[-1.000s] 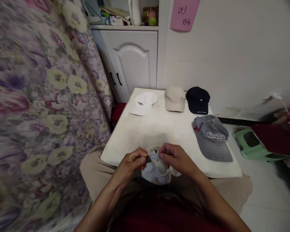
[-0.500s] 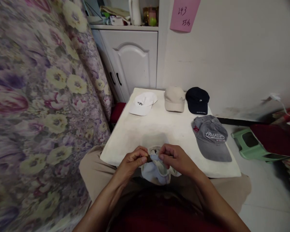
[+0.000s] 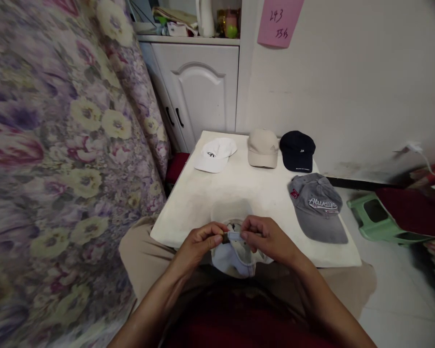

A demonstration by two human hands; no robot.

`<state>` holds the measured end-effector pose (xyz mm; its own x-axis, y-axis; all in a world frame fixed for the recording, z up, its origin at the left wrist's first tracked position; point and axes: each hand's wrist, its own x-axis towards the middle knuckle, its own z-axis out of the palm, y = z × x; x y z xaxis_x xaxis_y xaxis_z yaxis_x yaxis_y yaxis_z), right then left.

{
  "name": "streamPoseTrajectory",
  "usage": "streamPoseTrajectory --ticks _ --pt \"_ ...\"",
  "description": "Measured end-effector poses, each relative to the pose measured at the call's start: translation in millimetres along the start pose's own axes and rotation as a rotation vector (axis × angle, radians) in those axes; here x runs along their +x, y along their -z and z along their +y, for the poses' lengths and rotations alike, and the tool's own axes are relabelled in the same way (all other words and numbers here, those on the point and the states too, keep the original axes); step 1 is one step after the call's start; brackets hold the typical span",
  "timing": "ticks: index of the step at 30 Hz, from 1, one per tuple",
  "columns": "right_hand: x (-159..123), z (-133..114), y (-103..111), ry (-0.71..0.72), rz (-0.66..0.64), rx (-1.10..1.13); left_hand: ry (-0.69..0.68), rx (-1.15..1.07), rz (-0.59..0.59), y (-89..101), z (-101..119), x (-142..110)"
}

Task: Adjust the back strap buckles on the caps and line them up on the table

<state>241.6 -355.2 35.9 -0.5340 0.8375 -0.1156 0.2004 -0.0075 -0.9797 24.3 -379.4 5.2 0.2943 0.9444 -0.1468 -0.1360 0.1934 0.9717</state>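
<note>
A pale baseball cap (image 3: 232,258) lies at the near edge of the table, its inside partly showing and its back strap (image 3: 234,236) towards me. My left hand (image 3: 207,237) pinches the left end of the strap, by what looks like a small dark buckle. From the right, my right hand (image 3: 259,234) grips the strap between thumb and fingers. The strap runs level between the two hands. Part of the cap is hidden beneath my fingers. A grey cap with white lettering (image 3: 317,208) lies to the right of my right hand.
Along the back of the cream-topped table (image 3: 188,203) sit a white cap (image 3: 217,154), a beige cap (image 3: 263,149) and a navy cap (image 3: 297,151). A floral curtain (image 3: 87,145) hangs at the left. On the right, a green stool (image 3: 377,217) stands on the floor.
Both hands have shifted very slightly to the right, still on the strap, which now shows a little straighter between them. The view has moved a little; the other caps stay put.
</note>
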Motion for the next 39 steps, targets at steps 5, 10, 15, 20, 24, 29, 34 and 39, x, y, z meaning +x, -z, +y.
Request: streamPoseTrajectory --ticks 5,10,15,20,24,29,34,39 --pt "-0.4 -3.6 1.1 -0.011 0.02 -0.1 0.013 0.027 -0.009 -0.8 2.1 -1.1" --pt "1.2 -7.9 2.4 0.029 -0.034 -0.171 0.019 0.07 -0.011 -3.5 8.2 -2.8" --pt "1.4 -18.4 5.6 0.097 -0.027 -0.396 0.019 0.105 0.0 -8.0 14.1 -3.6" --pt "3.4 -23.8 7.9 0.091 -0.104 -0.399 0.004 0.171 0.006 -10.6 17.3 -3.9" --pt "6.7 -18.3 6.2 0.061 -0.125 -0.294 -0.019 0.201 0.008 -11.0 16.5 -4.3" --pt "8.8 -8.8 6.2 0.045 -0.144 -0.218 -0.037 0.216 0.009 -12.3 13.9 -5.6" --pt "11.0 -3.5 8.1 0.002 -0.198 -0.101 -0.049 0.227 -0.019 -12.4 14.6 -5.3" --pt "12.2 -3.7 7.4 -0.007 -0.208 -0.06 -0.049 0.227 -0.026 -11.7 15.0 -5.3"
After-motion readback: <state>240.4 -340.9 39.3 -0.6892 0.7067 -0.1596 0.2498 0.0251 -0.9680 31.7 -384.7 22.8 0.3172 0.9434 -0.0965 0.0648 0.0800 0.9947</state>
